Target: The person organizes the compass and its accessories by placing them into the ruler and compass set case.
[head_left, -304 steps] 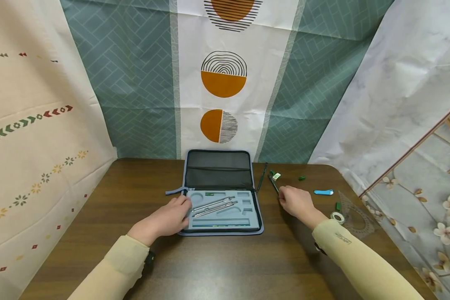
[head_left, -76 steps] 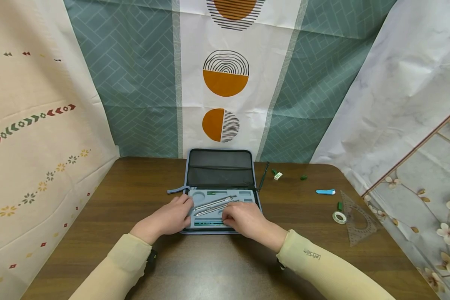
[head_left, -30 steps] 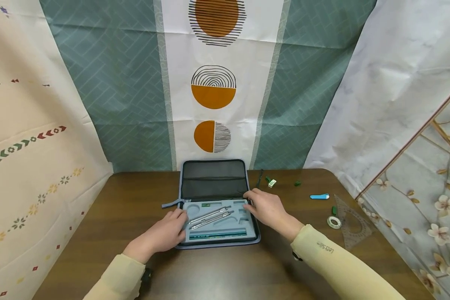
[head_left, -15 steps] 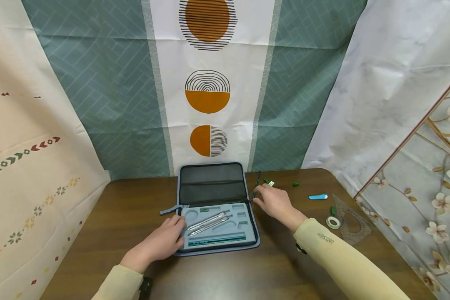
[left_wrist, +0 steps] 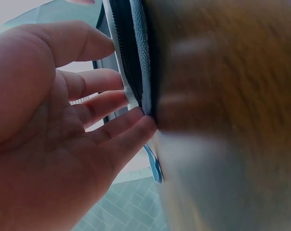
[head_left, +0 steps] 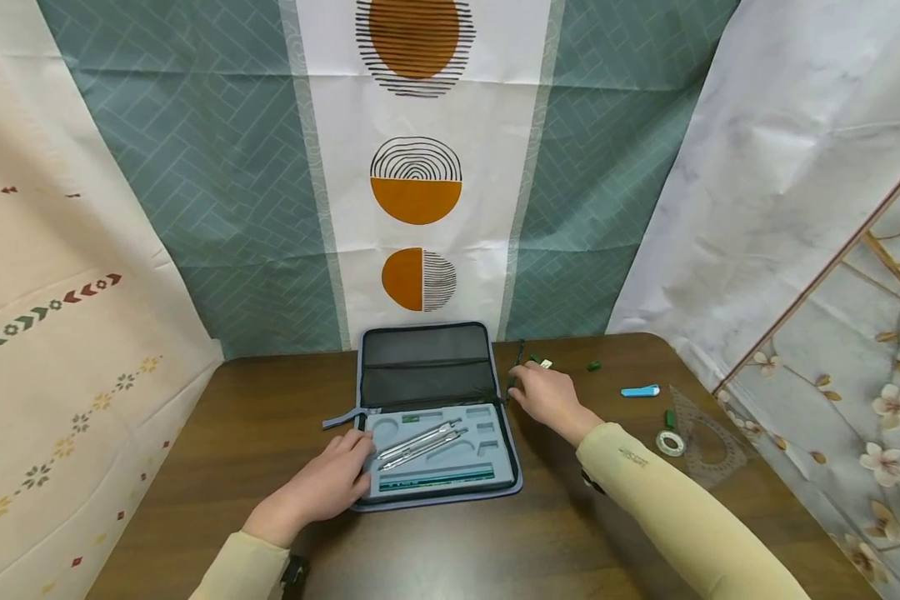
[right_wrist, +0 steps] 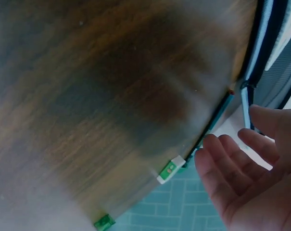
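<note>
A zipped pencil case (head_left: 429, 367) lies unfolded on the table, its lid toward the wall. Two silver compass-like tools (head_left: 420, 444) lie slanted across its grey tray (head_left: 506, 463), and dark green pencils (head_left: 435, 480) fill the long front slot. My left hand (head_left: 311, 490) rests at the case's left edge, fingertips touching the zip rim (left_wrist: 141, 53). Just right of the lid, my right hand (head_left: 551, 396) hovers by another dark green pencil (right_wrist: 216, 115). Its fingers are loosely bent, with nothing visible between them; contact with the pencil is unclear.
Beyond the right hand lie a white-and-green eraser (right_wrist: 170, 169) and a small green piece (head_left: 594, 365). Farther right are a blue utility knife (head_left: 640, 391), a green block (head_left: 670, 418), a tape roll (head_left: 671, 443) and a clear set square (head_left: 708, 477). Curtains hang behind.
A pencil from the right side now lies in the front slot. My right hand has left the tray and moved right to the pencil beside the lid. The left hand stays at the case edge.
</note>
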The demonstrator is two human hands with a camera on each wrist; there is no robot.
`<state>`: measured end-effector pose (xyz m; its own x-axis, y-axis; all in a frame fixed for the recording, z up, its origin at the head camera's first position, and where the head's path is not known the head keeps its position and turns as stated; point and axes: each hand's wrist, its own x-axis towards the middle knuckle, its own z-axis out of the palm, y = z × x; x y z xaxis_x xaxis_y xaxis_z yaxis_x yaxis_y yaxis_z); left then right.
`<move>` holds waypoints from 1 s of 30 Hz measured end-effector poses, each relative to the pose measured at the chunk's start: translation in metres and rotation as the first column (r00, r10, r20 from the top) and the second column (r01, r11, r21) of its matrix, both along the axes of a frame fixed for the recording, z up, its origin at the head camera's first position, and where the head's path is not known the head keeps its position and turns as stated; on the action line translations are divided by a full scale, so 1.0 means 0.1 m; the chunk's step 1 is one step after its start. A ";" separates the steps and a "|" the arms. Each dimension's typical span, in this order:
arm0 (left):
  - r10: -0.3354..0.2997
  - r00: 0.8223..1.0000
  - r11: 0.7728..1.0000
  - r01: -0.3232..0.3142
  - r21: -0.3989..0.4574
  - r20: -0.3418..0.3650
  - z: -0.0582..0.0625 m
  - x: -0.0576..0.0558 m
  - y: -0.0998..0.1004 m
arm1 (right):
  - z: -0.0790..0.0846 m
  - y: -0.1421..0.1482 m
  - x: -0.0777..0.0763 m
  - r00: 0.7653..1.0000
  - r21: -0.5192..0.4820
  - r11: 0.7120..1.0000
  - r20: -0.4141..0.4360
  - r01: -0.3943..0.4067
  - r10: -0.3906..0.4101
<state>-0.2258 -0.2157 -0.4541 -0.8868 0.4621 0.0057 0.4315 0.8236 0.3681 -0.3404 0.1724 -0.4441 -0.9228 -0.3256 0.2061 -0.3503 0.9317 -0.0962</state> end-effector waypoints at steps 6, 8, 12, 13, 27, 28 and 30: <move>0.009 1.000 1.000 -0.009 0.017 0.004 0.02 -0.02 0.01 | -0.05 0.00 -0.10 1.000 0.031 0.999 -0.007 -0.012 0.012; 0.014 1.000 1.000 -0.014 0.024 0.006 0.02 -0.02 0.01 | -0.07 -0.01 -0.12 1.000 0.047 0.999 -0.009 -0.025 0.025; 0.022 1.000 0.999 -0.022 0.036 0.008 -0.01 0.00 0.00 | -0.10 -0.01 -0.14 0.999 0.081 0.995 0.012 -0.051 0.050; 0.023 1.000 0.999 -0.023 0.040 0.007 -0.02 0.00 0.00 | -0.12 -0.02 -0.14 0.998 0.088 0.995 0.018 -0.056 0.055; 0.025 0.999 0.999 -0.025 0.044 0.021 -0.03 0.03 0.00 | -0.17 0.04 -0.09 0.999 0.083 0.995 0.016 -0.050 0.049; 0.021 1.000 0.999 -0.022 0.047 0.013 -0.03 0.03 -0.01 | -0.17 0.05 -0.08 0.999 0.079 0.996 0.012 -0.051 0.050; 0.007 1.000 0.999 -0.007 0.050 -0.014 -0.03 0.02 -0.02 | -0.16 0.09 -0.06 0.998 0.080 0.995 -0.003 -0.059 0.059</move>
<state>-0.2239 -0.2181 -0.4575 -0.8898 0.4545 0.0410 0.4310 0.8073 0.4031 -0.3462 0.1810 -0.4601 -0.9004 -0.3950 0.1825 -0.4052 0.9140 -0.0206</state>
